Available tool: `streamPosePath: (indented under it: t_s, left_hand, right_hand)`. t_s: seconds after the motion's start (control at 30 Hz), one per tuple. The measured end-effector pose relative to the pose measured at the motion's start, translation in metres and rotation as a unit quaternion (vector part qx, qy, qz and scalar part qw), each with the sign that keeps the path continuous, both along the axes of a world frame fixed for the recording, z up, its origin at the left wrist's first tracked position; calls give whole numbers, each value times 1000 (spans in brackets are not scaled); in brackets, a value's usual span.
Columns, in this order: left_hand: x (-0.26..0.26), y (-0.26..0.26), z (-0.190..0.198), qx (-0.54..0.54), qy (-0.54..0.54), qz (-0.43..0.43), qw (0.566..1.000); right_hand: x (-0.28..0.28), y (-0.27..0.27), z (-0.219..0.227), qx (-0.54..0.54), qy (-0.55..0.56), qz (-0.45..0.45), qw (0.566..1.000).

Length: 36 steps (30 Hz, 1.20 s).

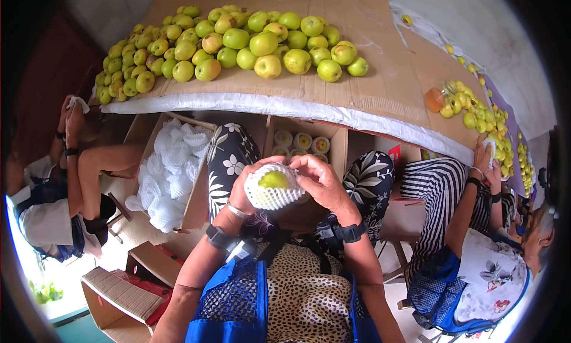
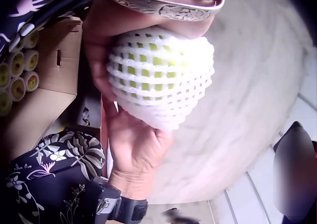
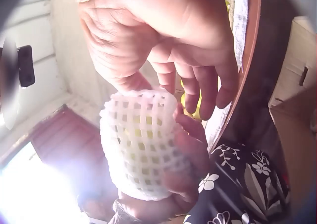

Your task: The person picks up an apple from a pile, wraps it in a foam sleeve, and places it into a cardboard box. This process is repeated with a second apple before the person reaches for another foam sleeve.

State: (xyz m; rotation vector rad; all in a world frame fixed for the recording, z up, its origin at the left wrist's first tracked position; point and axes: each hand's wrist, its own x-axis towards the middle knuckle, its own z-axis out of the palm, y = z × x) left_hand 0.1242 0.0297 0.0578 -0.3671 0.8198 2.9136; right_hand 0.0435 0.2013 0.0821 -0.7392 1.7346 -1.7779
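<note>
A green apple [image 1: 273, 179] sits inside a white foam net sleeve [image 1: 270, 199], held up over the lap. My left hand [image 1: 240, 188] wraps around the sleeve from its left side, with the fingers curled about the mesh in the right wrist view. Across from it, my right hand [image 1: 326, 185] pinches the sleeve's rim. Its thumb presses on the mesh edge [image 3: 143, 96] while the other fingers extend past it. Green skin shows through the mesh [image 2: 158, 70] in the left wrist view.
Ahead lies a large pile of green apples [image 1: 238, 40] on the cardboard-covered table [image 1: 392, 69]. An open box of white foam nets [image 1: 175, 164] stands at left. Below the table edge, a carton [image 1: 339, 138] contains netted apples in rows. People sit on both sides.
</note>
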Motion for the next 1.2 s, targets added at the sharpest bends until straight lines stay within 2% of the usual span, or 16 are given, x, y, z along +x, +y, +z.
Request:
streamPosePath:
  t_s: [0.03, 0.1, 0.17, 0.27, 0.3, 0.47, 0.5, 0.6, 0.67, 0.7, 0.77, 0.9, 1.0, 1.13, 1.17, 1.2]
  left_hand:
    - [1, -3, -3, 3, 13, -10, 1000]
    - [0, -8, -14, 17, 35, 9, 999]
    - [1, -11, -20, 53, -6, 28, 998]
    - [1, -12, -26, 49, -54, 72, 995]
    - [0, -11, -24, 45, -66, 78, 994]
    - [-1, -7, -20, 10, -145, 103, 984]
    - [1, -2, -8, -35, -179, 128, 975]
    - [1, 11, 4, -84, -189, 151, 967]
    - [0, 6, -33, -182, -149, 173, 956]
    - [1, 11, -21, -209, -146, 182, 950]
    - [1, 14, -20, -247, -143, 189, 939]
    - [-5, 14, -25, -191, -164, 223, 942]
    - [-1, 11, -33, 22, -166, 206, 964]
    - [-3, 10, -30, 46, -69, 218, 973]
    - [-2, 2, -42, 59, -39, 190, 979]
    - [0, 3, -32, 61, -33, 193, 979]
  right_hand:
    - [-1, 3, 2, 1, -48, 22, 999]
    - [1, 2, -6, -25, -3, 20, 999]
    - [7, 0, -7, -20, 41, -4, 999]
    - [8, -5, -4, 38, 241, -34, 969]
    - [9, -6, -1, 45, 253, -24, 966]
    - [9, -7, -3, 82, 258, 6, 962]
    - [9, -8, -5, 80, 255, 6, 964]
    - [13, -13, 6, 52, 181, 3, 982]
    - [16, -19, -1, 46, 146, -18, 988]
    - [16, -20, -4, 43, 129, -28, 990]
    - [15, -20, -5, 94, 160, -6, 983]
    - [21, -23, -13, 102, 276, -14, 956]
    - [33, -31, -10, 72, 426, -91, 897]
    - [40, -35, -4, 50, 505, -124, 853]
    - [41, -34, -7, 64, 484, -114, 865]
    - [43, -34, -5, 45, 484, -113, 867]
